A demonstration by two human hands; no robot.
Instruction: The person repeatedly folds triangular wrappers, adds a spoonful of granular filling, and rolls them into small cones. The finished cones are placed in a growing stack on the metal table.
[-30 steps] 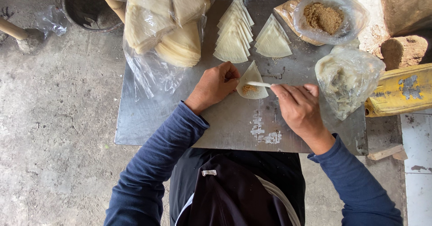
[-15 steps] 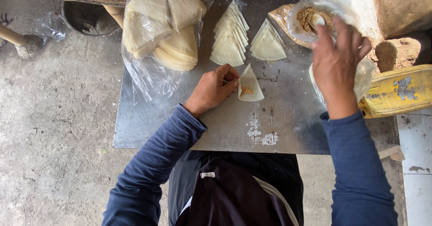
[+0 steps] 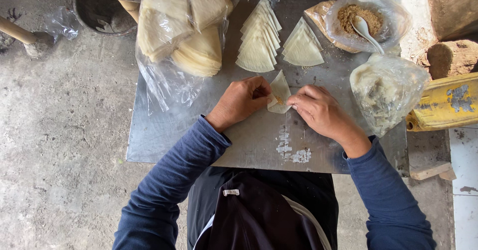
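Observation:
A pale triangular pastry sheet [image 3: 280, 93] with a little brown filling lies on the metal tray [image 3: 199, 145]. My left hand [image 3: 241, 100] pinches its left edge and my right hand [image 3: 316, 108] grips its right edge, both fingers folded over it. Past my hands lie two fanned rows of cut wrapper triangles [image 3: 256, 43] [image 3: 302, 46]. A white spoon [image 3: 366, 31] rests in a bag-lined bowl of brown crumbly filling [image 3: 361, 16] at the far right.
A plastic bag of stacked wrapper quarters [image 3: 181, 31] sits at the tray's far left. A clear bag of pale lumps [image 3: 386, 91] lies at the right edge beside a yellow container [image 3: 445, 105]. Concrete floor [image 3: 59, 130] spreads to the left, with a dark pot [image 3: 99, 13].
My right hand carried the spoon to the filling bowl, left it there, and came back to the pastry sheet. My left hand stayed on the sheet.

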